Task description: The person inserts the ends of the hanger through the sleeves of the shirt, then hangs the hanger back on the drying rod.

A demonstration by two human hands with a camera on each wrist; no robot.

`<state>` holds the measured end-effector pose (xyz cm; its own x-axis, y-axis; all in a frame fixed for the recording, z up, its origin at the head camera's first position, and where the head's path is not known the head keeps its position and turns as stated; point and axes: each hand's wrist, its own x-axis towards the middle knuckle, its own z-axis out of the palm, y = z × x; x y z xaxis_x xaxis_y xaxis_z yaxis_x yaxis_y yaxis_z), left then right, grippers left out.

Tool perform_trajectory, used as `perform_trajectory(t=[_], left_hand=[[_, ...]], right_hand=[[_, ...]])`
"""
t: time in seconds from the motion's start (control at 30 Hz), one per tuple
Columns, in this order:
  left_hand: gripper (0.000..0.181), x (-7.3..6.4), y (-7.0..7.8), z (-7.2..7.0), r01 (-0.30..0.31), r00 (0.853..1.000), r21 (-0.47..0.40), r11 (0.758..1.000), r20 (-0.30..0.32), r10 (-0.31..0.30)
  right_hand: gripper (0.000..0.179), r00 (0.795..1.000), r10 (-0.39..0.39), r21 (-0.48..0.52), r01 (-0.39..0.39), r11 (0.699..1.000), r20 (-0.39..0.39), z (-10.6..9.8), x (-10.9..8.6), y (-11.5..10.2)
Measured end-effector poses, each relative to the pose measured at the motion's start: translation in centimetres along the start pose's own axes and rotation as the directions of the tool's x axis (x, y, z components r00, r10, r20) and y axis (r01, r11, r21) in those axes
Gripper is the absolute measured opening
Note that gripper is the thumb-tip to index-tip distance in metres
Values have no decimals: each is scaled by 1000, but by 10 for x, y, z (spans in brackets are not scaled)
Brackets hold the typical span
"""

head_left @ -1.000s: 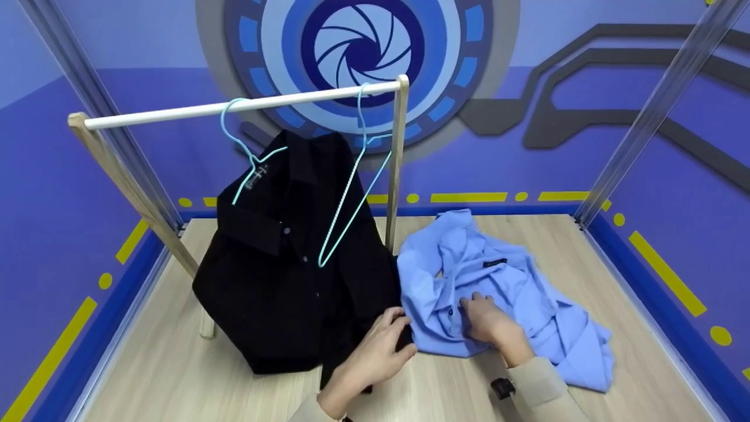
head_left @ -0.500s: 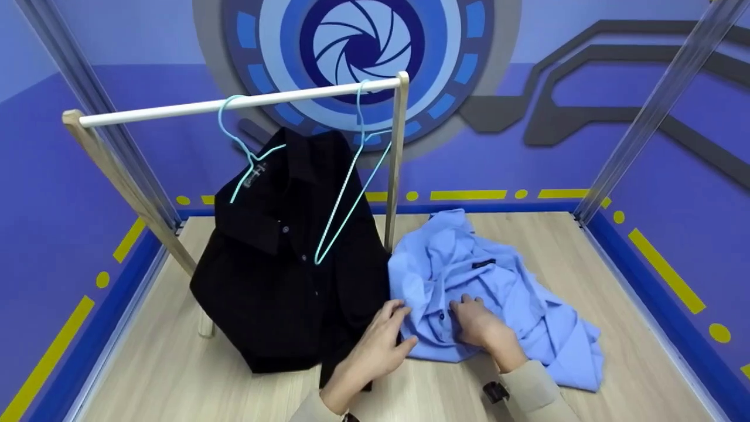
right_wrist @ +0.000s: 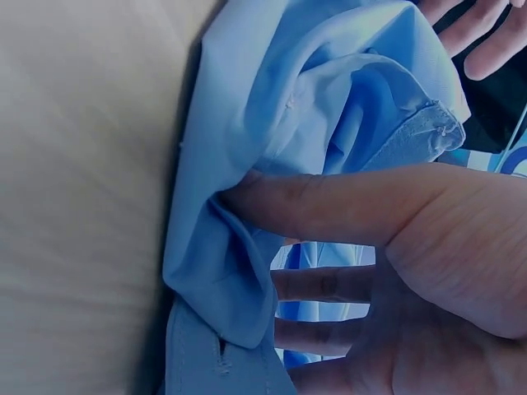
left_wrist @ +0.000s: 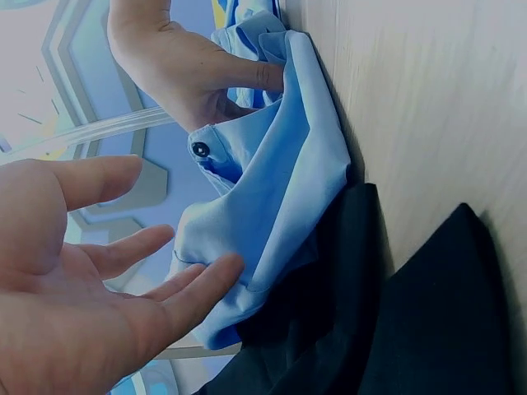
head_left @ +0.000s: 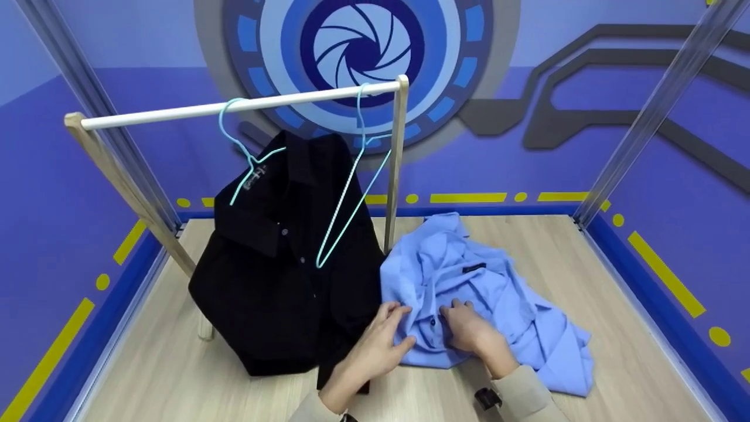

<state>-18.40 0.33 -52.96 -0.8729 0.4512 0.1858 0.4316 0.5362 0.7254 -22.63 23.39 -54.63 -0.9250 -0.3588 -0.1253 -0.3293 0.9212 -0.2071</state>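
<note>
L hand (head_left: 378, 349): fingers spread, thumb out, nothing gripped, at the near left edge of the blue shirt (head_left: 521, 305). Fingertip overlaps the cloth in the left wrist view; can't tell if it presses
R hand (head_left: 469, 329): thumb pushed into a fold near the front edge, fingers on the far side, so cloth looks pinched between. Fingertips hidden, can't tell how firm
Blue shirt: on table (head_left: 615, 328), right of the rack (head_left: 176, 113), heaped and creased, label (head_left: 474, 267) up, dark button (head_left: 432, 321) just left of R hand. Buttonhole (right_wrist: 222, 350) below the thumb in the right wrist view
Handling, my read: light, limp, no shape of its own; a one-point lift would sag and twist. Not fragile, probably not slippery. Button edge should be a bit stiffer than the body, so decent grip there. Cloth round the label looks like the neck; I'd take hold either side of it, for symmetry. Loose folds would just bunch
Watch the left side: it lies right against the black shirt (head_left: 275, 305), easy to snag both
Further out: black shirt on one hanger (head_left: 250, 157), bare hanger (head_left: 340, 205) next to it on the rail
</note>
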Motion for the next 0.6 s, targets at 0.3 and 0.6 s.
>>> perform_trajectory(t=[0.3,0.6], left_hand=[[42,3,0,3,-23,995,64,998,-91,29],[24,10,2,6,-104,967,49,993,-227,112]], right_hand=[[40,997,-69,3,69,998,-34,4,3,-9],[37,995,-77,-2,77,997,-60,7,2,-12]])
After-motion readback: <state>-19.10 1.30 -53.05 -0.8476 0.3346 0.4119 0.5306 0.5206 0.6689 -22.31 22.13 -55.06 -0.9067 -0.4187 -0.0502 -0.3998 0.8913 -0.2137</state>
